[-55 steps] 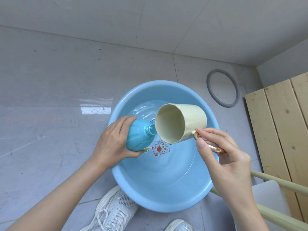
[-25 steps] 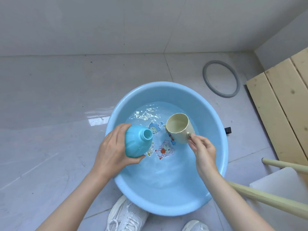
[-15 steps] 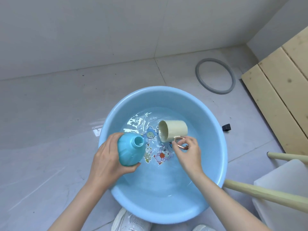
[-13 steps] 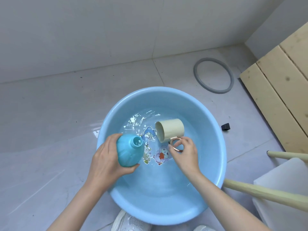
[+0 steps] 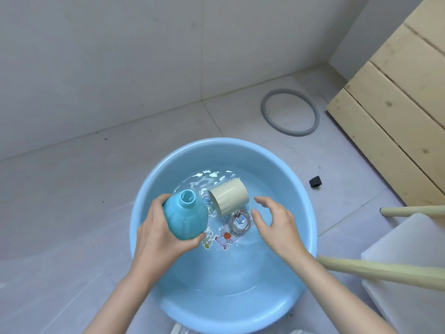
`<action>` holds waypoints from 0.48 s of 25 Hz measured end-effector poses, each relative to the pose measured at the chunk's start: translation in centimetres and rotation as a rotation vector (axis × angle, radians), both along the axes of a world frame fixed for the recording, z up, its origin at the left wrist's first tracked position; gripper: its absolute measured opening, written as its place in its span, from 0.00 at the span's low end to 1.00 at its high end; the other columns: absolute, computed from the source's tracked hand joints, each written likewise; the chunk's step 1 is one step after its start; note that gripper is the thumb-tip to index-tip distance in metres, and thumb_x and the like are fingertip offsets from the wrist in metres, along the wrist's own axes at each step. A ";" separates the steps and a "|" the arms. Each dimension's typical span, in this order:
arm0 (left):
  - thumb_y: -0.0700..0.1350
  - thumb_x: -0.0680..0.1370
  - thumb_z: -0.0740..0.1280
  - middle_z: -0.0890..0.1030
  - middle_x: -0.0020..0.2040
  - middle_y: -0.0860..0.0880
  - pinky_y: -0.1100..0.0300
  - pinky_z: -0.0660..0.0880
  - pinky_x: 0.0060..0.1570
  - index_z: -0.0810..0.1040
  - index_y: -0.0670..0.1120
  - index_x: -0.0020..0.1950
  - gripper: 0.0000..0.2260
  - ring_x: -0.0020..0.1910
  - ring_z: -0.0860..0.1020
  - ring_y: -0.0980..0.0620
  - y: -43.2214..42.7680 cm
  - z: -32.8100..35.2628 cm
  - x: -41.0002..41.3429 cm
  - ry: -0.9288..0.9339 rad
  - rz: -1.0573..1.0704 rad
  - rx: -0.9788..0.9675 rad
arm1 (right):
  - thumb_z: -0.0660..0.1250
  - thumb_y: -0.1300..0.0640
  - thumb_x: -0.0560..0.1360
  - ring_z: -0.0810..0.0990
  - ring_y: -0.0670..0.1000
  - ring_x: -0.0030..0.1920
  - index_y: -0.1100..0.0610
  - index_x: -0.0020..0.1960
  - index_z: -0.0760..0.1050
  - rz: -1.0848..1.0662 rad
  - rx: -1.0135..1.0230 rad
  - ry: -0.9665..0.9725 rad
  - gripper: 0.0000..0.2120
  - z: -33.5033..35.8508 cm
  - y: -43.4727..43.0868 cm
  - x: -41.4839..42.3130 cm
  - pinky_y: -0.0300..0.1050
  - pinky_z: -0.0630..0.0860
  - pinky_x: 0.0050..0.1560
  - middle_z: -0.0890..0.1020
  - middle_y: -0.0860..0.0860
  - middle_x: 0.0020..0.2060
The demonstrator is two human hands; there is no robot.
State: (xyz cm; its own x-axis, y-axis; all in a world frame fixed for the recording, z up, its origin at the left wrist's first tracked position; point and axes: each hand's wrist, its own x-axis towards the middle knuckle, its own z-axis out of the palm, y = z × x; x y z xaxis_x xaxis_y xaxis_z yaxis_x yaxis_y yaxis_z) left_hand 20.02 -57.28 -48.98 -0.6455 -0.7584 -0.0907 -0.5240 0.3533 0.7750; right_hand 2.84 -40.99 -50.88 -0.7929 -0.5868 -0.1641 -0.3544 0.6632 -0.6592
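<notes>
tiled floor (image 5: pixel 72 201), blue basin (image 5: pixel 240 307), grey ring (image 5: pixel 292 133)

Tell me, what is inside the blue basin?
Water, a cream cup on its side, and cartoon pictures on the bottom. The bottle in the left hand hides part of them.

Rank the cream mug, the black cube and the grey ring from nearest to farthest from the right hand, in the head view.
1. Cream mug, lying in the blue basin just left of the right hand.
2. Black cube, on the floor right of the basin.
3. Grey ring, on the floor near the wall.
</notes>
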 end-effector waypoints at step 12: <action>0.50 0.56 0.83 0.73 0.51 0.67 0.70 0.68 0.42 0.64 0.59 0.58 0.38 0.50 0.70 0.74 3.2 10.3 0.1 0.168 -0.073 0.068 | 0.61 0.56 0.80 0.77 0.41 0.57 0.47 0.69 0.70 0.027 -0.188 -0.052 0.18 17.5 3.9 0.8 0.24 0.68 0.54 0.79 0.40 0.55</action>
